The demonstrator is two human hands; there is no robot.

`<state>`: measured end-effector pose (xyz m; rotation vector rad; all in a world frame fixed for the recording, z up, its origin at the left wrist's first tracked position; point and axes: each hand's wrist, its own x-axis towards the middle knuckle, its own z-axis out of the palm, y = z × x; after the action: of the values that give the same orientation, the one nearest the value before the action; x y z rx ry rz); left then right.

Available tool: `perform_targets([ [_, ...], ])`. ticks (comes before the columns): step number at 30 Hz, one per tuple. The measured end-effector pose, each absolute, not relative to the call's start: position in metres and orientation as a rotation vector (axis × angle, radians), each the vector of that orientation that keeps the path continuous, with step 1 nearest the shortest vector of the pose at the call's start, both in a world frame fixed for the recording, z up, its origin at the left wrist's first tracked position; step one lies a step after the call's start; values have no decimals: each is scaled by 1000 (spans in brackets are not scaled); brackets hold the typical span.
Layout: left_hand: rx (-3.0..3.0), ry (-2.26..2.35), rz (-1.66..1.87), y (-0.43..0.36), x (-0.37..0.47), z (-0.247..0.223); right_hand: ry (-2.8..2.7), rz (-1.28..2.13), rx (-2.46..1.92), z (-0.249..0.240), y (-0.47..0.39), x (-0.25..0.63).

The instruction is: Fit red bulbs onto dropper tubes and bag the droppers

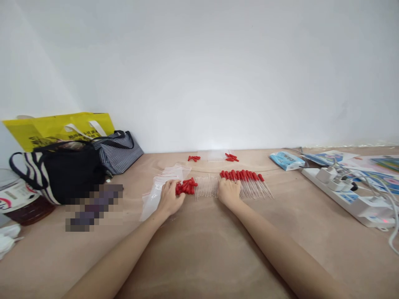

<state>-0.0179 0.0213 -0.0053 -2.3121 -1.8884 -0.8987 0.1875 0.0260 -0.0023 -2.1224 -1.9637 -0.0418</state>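
Observation:
My left hand (171,198) rests at the left edge of a pile of red rubber bulbs (188,186), its fingers apart and partly over the pile. Beside the pile lies a row of clear thin tubes (206,187). My right hand (229,191) is closed between these tubes and a row of droppers with red bulbs (246,175); what its fingers hold, if anything, is hidden. Clear plastic bags (152,195) lie under and left of my left hand.
Farther back are more red bulbs (193,158) and clear tubes (215,155). Bags (65,170) and a jar (25,199) stand left. On the right lie a blue packet (286,160), a power strip (346,199) with cables and printed sheets.

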Motion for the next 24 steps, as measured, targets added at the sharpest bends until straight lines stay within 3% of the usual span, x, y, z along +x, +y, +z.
perform_targets([
  [7, -2406, -1731, -945, 23, -18, 0, -1994, -76, -2074, 2, 17, 194],
  [15, -2415, -1853, -694, 45, -2, 22, -2419, -76, -1274, -11, -19, 233],
  [24, -2295, -1948, -770, 43, 5, 23, -2380, 86, -1075, -21, -28, 242],
])
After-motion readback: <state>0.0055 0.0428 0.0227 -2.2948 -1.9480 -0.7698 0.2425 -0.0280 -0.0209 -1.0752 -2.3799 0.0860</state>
